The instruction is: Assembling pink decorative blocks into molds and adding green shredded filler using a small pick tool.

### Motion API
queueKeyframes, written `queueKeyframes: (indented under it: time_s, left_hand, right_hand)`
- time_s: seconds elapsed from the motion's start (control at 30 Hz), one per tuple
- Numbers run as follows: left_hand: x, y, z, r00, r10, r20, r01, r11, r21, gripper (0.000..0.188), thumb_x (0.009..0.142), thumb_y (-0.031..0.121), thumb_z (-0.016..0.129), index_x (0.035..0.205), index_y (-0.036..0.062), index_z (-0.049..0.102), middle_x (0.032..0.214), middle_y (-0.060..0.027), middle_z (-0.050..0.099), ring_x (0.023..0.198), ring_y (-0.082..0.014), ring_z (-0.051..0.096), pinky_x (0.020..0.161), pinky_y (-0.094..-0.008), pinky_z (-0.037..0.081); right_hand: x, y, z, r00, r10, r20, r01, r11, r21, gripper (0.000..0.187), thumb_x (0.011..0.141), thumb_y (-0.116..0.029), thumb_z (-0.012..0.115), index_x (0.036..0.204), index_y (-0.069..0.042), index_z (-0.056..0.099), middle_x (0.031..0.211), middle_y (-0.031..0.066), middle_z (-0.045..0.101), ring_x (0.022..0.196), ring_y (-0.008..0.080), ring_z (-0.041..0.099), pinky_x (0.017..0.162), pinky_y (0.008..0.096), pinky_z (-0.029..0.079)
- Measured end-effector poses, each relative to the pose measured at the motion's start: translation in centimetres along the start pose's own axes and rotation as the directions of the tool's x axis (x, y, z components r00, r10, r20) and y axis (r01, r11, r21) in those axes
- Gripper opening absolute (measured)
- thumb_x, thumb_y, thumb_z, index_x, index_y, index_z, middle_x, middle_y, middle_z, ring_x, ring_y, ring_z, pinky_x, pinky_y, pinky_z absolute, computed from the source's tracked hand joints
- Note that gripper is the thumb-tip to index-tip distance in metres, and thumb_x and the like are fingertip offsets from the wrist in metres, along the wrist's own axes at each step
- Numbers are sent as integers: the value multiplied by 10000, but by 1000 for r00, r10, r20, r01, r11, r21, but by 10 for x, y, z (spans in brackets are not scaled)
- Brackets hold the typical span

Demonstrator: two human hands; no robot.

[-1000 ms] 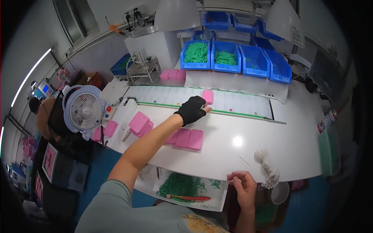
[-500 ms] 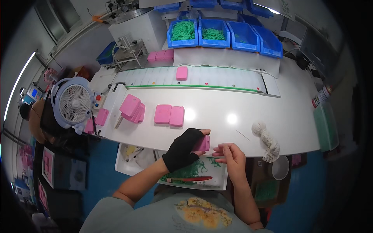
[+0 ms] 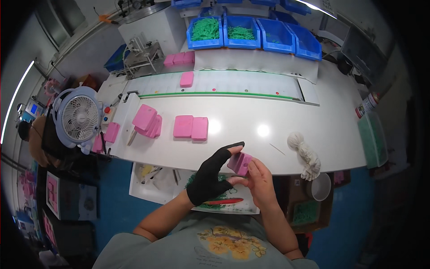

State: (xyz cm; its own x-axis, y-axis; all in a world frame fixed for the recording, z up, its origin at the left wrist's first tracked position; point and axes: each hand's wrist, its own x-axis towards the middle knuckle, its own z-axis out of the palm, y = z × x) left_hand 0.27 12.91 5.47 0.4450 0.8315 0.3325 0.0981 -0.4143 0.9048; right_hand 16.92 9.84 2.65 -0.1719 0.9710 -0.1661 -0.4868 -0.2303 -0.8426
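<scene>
A small pink block (image 3: 242,163) with a hole in its end is in front of me, just over the table's near edge. My right hand (image 3: 263,181) is closed on its right side, thumb pressed against it. My left hand (image 3: 212,175), in a black fingerless glove, has its fingers and thumb spread around the block's left side, and a gap shows between palm and block. Below the hands, a white drawer (image 3: 154,190) stands pulled out, with green bits and a red-handled tool (image 3: 226,201) in it.
Pink blocks lie in a pair (image 3: 183,127) and a stack (image 3: 145,117) on the table. One block (image 3: 187,79) rides the conveyor (image 3: 224,83). Behind are blue bins (image 3: 206,44), some with green pieces. A fan (image 3: 79,115) stands left; a white cloth bundle (image 3: 304,154) lies right.
The right hand has come in and taken hold of the pink block, while the left hand's fingers have spread from it. On the conveyor, the pink block has moved left.
</scene>
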Motion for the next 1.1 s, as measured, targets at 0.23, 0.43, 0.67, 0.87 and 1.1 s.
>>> queueKeyframes:
  time_s: [0.23,0.43,0.67,0.87,1.1]
  left_hand:
    - [0,2,14,950,-274,-150,256,958,-131,324,807,64,720,1109,-4,624,978,-67,616,895,-142,631,789,-280,524]
    - [-1,0,22,923,-354,-147,332,930,-156,240,851,27,657,1086,-26,651,916,-63,631,872,-126,633,738,-255,542]
    - [2,8,30,914,-365,-175,322,918,-231,214,860,22,646,1070,-22,654,905,-61,634,852,-109,620,754,-257,513]
    - [3,8,21,956,-250,-156,235,966,-106,303,846,73,648,1138,4,605,1026,-66,603,941,-125,582,814,-286,475]
    - [0,-4,-1,983,-154,100,178,927,-330,533,753,213,771,1145,39,453,1184,-118,486,1067,-191,490,918,-337,408]
  right_hand:
    - [-5,5,5,966,-247,-81,211,927,-309,377,1009,-188,432,1282,67,478,1123,135,600,972,140,607,836,280,538]
    - [-5,6,14,940,-295,-174,242,931,-272,360,1008,-208,441,1191,85,545,951,114,659,838,122,633,735,274,549]
    - [0,15,6,911,-392,-129,266,796,-543,312,1000,-189,455,1112,76,576,800,104,678,733,114,638,675,263,514]
    - [-6,16,0,922,-335,-194,274,918,-288,286,1000,-162,428,1102,69,563,997,142,648,881,154,640,735,316,571]
    - [-8,5,2,998,1,-65,8,991,132,343,1016,-224,367,1162,53,507,1073,162,619,942,241,660,775,352,585]
